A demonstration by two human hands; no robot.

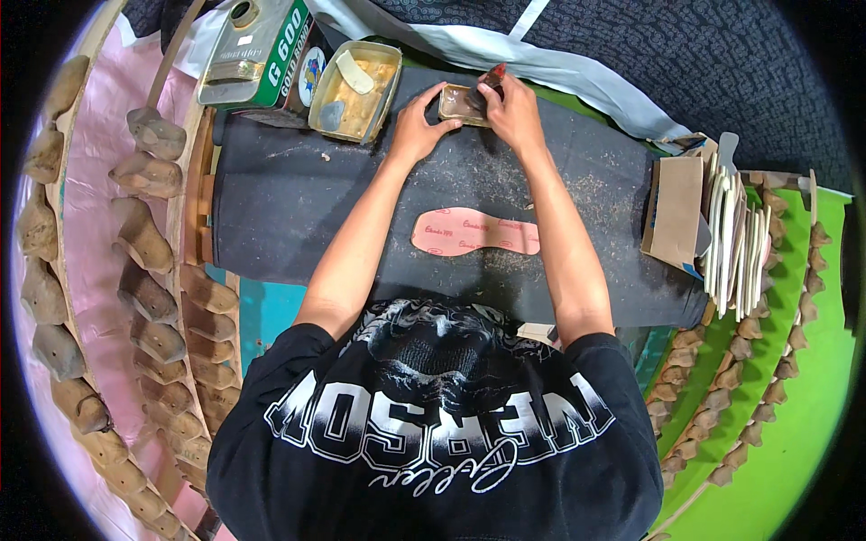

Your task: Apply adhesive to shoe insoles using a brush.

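Both hands work on a small piece at the far edge of the dark bench.
The left hand (417, 126) steadies the piece (460, 102); the right hand (512, 113) is closed around a brush (493, 77) over it. A glue tray (356, 90) sits just left, a pink insole (475, 232) nearer.

Beneath the fingers of the right hand (511, 108) most of a reddish-handled tool (493, 76) was hidden, while the left hand (417, 126) fingertips covered the near edge of a small brown piece (458, 101), too small to identify.
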